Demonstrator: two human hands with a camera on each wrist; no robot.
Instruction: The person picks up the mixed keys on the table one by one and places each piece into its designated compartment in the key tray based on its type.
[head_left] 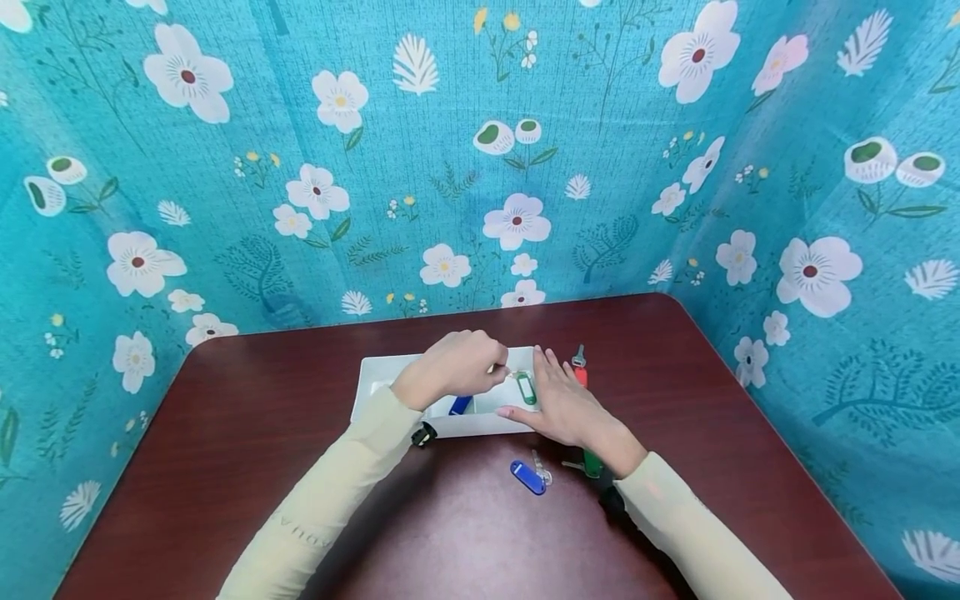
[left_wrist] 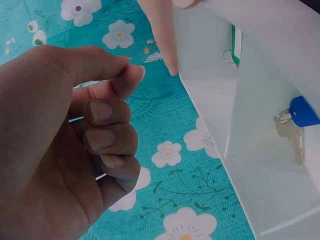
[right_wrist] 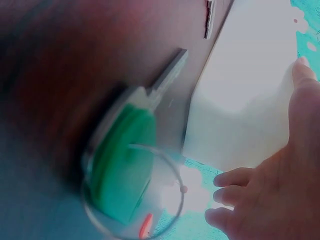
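Observation:
A white divided tray lies before me. My left hand is over it with fingers curled and thumb against the index fingertip; the left wrist view shows nothing between them. My right hand rests on the tray's right end with fingers straight, the thumb at the front rim. A green key tag with a ring lies in the right compartment, near the left fingertips. In the neighbouring compartment is a blue key tag with a key.
On the table, another blue key tag with a key lies in front of the tray. Another green key tag is below my right wrist, partly hidden. A red key tag lies beyond the right hand. Floral cloth hangs behind.

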